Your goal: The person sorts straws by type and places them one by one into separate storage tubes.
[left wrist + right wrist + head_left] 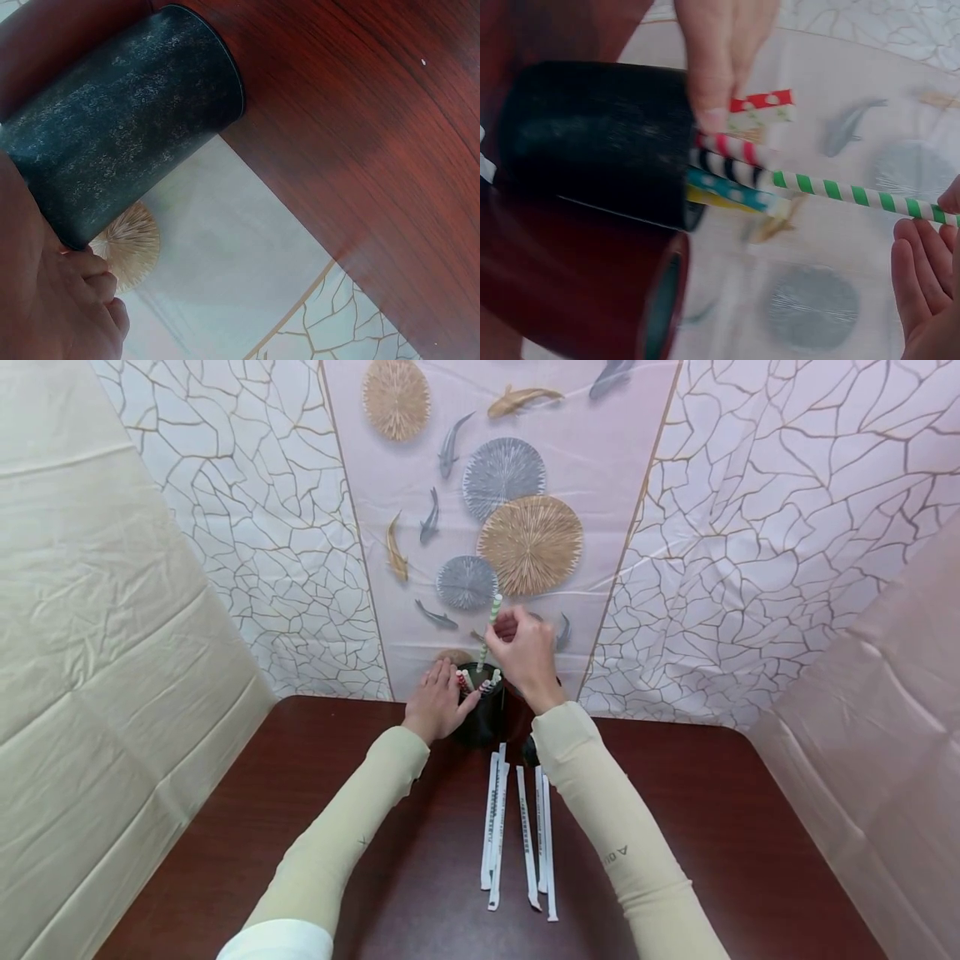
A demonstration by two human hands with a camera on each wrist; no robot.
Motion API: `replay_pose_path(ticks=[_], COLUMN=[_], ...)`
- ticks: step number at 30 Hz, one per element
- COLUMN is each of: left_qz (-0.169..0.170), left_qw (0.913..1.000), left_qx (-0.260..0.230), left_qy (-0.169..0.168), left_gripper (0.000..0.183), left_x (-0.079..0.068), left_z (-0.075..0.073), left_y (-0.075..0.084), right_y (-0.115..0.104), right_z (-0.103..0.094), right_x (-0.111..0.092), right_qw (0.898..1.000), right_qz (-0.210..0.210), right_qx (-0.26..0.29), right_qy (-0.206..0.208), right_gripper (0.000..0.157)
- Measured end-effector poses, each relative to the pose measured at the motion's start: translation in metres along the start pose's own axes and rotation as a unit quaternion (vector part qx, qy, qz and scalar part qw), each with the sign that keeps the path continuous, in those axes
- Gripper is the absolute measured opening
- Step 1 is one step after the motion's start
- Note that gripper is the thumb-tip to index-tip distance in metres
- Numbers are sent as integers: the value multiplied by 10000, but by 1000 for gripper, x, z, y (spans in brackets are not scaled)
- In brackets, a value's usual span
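Observation:
Between thumb and fingers, my right hand [525, 647] pinches a green-and-white striped paper straw [862, 196]. Its lower end overlaps the mouth of a black cup [482, 722] in the head view. Several patterned paper straws [731, 193] stick out of that cup, in red, black, blue, and yellow. My left hand [438, 702] grips the cup at its rim, with the thumb on the near side and the fingers reaching round. In the right wrist view, a dark red cup [577, 277] lies alongside the black one.
Several straws in white paper wrappers lie in two groups on the dark wooden table [360, 893]: a left group [493, 827] and a right group [527, 835]. A patterned cloth [420, 635] hangs behind the table's far edge, with beige cloth [135, 710] along the left side.

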State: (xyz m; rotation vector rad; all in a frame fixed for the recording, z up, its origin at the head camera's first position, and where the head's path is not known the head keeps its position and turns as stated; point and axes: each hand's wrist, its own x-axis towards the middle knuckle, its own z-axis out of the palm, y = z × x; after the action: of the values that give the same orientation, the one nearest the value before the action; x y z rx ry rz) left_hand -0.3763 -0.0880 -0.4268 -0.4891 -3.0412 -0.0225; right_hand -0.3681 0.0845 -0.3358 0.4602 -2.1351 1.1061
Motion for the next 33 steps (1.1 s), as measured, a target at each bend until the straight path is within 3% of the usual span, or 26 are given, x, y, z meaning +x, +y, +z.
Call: replay_pose_path(ticks=[4,9,15,20,26,33], left_qz=[9,45,42,65,43,77], left_qw=[10000,10000,9999,10000,10000,10000], left_qx=[-5,4,116,26,11,-49], left_qy=[10,-50,22,23,-37,12], left_gripper=[89,89,90,89,89,88], left_x=[0,0,1,1,-1,-5], left_z=[2,0,-5,-6,-6,-6], left_y=[3,5,6,5,4,2], right_y=[12,18,12,5,-1,4], right_z=[8,10,-2,-20,-50,-81], right_x=[-9,-16,-11,-3,7,12], right_qw=[9998,9989,9977,9940,9807,9553], right_qz=[131,251,110,46,63,145], right_qx=[-69,-14,12,-276,-963,-1591], right_qy=[-126,-394,-662,-1057,-1698,-2486], right_gripper=[15,29,39,40,49,60])
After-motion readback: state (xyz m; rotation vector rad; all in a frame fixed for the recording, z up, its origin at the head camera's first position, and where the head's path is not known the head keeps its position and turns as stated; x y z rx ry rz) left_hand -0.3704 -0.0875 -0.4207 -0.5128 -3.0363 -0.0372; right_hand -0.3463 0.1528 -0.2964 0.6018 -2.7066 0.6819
